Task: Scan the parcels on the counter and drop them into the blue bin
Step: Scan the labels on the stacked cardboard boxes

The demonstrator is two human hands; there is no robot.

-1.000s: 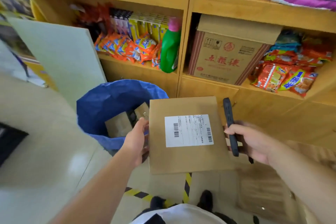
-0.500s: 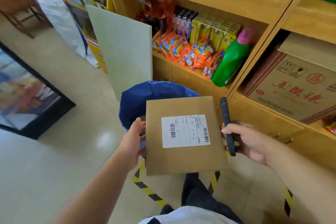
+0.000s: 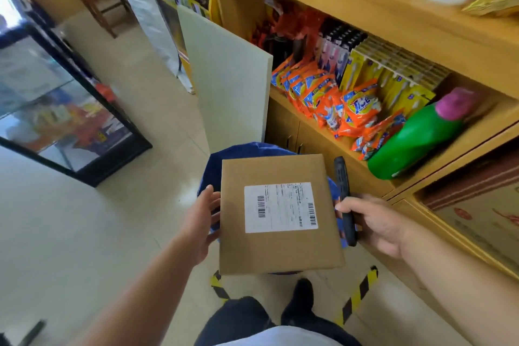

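A: Where's the parcel (image 3: 280, 213) right now?

B: You have it flat, label (image 3: 280, 207) up, between your two hands and right over the blue bin (image 3: 238, 150), whose rim shows just beyond its far edge.

A: And my hands?

B: Your left hand (image 3: 200, 222) is at the parcel's left edge, thumb lying fairly straight along the side; the fingers go under the box, so I can't tell how they lie. Your right hand (image 3: 376, 222) is curled around a dark handheld scanner (image 3: 345, 199), held upright just beside the parcel's right edge.

A: So which step is this?

B: I'd judge the drop. The parcel is already above the bin, though I can't tell from here whether the barcode has been read.

A: What does the next move need?

B: If it's scanned, draw your left hand clear and let the box fall inside the rim. The wooden shelf (image 3: 379, 45) with orange packets (image 3: 331, 101) and a green bottle (image 3: 415, 137) is close beyond your right hand, so keep the scanner tucked in.
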